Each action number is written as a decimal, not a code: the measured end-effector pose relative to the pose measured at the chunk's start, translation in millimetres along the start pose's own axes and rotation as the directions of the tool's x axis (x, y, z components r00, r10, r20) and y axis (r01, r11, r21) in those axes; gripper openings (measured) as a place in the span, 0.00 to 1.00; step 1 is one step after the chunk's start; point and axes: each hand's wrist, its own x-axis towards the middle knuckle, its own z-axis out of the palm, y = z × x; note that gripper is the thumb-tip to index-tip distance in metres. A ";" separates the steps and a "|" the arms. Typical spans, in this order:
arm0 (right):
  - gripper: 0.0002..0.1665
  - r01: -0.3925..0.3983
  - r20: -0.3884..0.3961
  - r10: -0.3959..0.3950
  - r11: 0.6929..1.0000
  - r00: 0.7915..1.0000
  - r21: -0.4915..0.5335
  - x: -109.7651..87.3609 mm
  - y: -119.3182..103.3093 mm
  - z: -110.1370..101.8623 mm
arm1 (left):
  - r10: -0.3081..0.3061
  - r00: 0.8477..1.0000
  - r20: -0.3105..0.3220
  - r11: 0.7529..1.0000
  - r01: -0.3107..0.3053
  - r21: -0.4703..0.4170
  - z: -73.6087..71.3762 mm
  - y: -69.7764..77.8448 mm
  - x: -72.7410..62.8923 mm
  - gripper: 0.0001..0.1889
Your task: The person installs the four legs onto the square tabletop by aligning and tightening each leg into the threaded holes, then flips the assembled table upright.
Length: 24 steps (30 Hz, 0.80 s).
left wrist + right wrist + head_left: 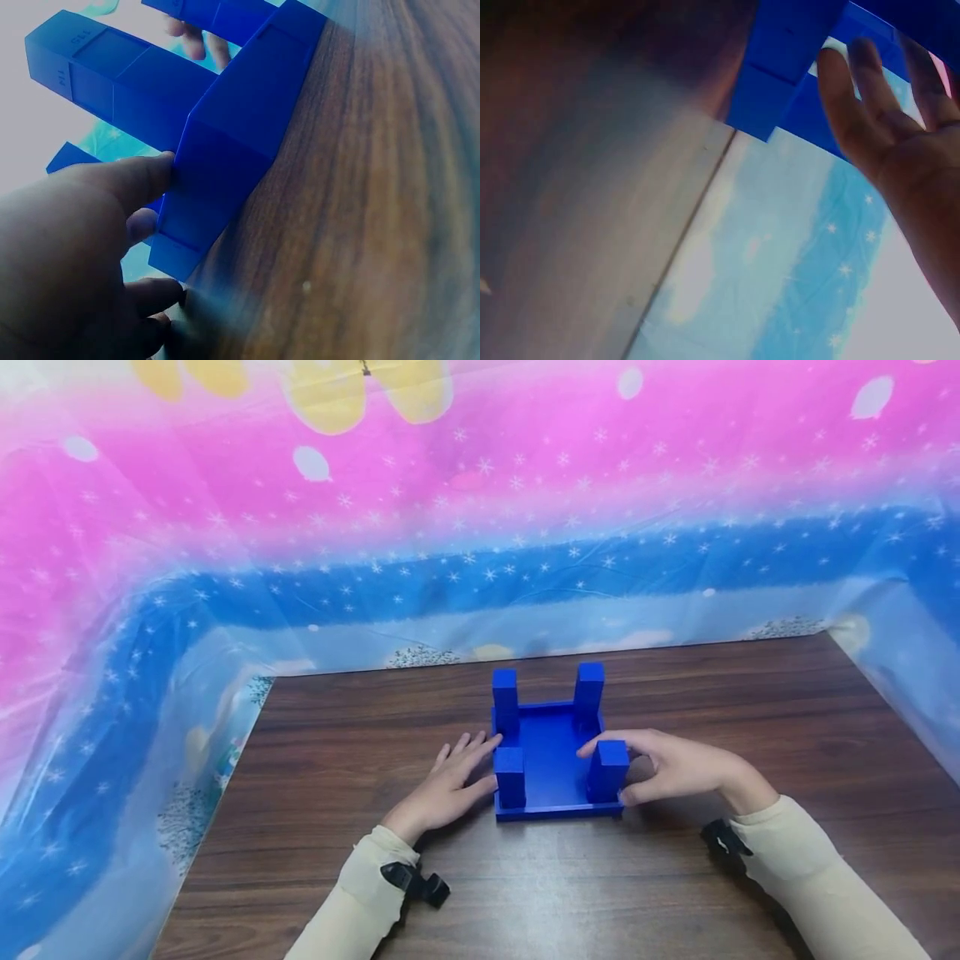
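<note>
A blue plastic piece like a small upturned table lies on the tabletop, its shallow rimmed base down and square posts rising at the corners. My left hand lies along its left side with fingers extended. In the left wrist view, a fingertip of that hand touches the base's blue side wall. My right hand arches about the front right post, thumb by the base's corner and fingers reaching behind the post. In the right wrist view its fingers look loosely extended beside the blue plastic.
The dark wooden table spreads around the blue piece. Behind it and along both sides hangs a pink and blue cloth with snowflakes. Each sleeve carries a black wrist strap, one on the left and one on the right.
</note>
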 end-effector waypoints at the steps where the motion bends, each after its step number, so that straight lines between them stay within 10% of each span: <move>1: 0.37 -0.006 -0.010 0.006 1.000 1.000 -0.029 -0.1 -1.3 -0.3 | 0.006 1.000 -0.003 1.000 -0.006 -0.008 -0.7 0.1 -0.5 0.35; 12: 0.53 -0.127 -0.143 0.082 0.931 0.986 -0.342 5.8 -5.9 7.4 | 0.152 0.988 -0.005 0.988 -0.152 0.036 -6.6 11.7 -5.8 0.39; 16: 0.54 -0.153 -0.140 0.107 0.912 0.984 -0.381 6.1 -4.8 11.0 | 0.180 0.983 0.025 0.981 -0.181 0.071 -6.0 17.6 -6.2 0.22; 24: 0.33 -0.173 -0.135 0.127 0.895 0.983 -0.411 4.2 -2.3 12.7 | 0.166 0.986 0.036 0.983 -0.168 0.075 1.0 19.3 -4.3 0.31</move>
